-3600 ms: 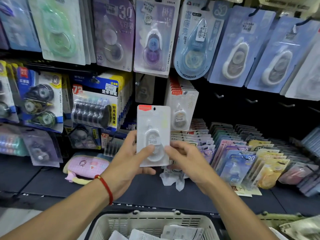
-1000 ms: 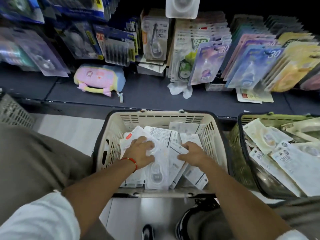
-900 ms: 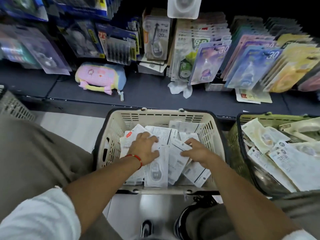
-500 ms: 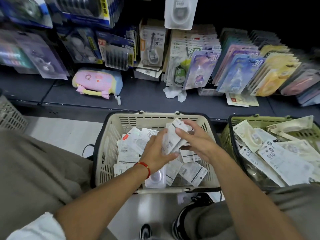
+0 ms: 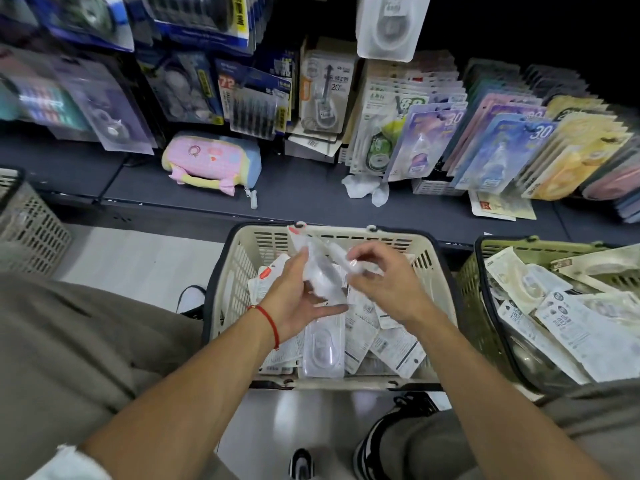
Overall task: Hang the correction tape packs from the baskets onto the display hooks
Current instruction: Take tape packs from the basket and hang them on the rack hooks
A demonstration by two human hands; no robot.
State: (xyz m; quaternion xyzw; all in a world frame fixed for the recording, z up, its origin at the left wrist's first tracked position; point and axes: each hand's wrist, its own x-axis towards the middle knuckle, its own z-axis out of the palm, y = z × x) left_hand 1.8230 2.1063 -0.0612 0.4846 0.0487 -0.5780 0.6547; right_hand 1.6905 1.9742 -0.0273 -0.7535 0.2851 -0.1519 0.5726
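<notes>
Cream basket: I'm seeing it sitting at lower centre, holding loose correction tape packs.
Green basket: sitting at right, holding more packs.
Left hand: gripping a clear pack above the cream basket.
Right hand: pinching that pack's edge.

Both hands (left, right) raised, fingers curled

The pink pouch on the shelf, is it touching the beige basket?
Apart. The head view shows the pink pouch on the dark shelf, with a strip of bare shelf between it and the beige basket standing below.
</notes>
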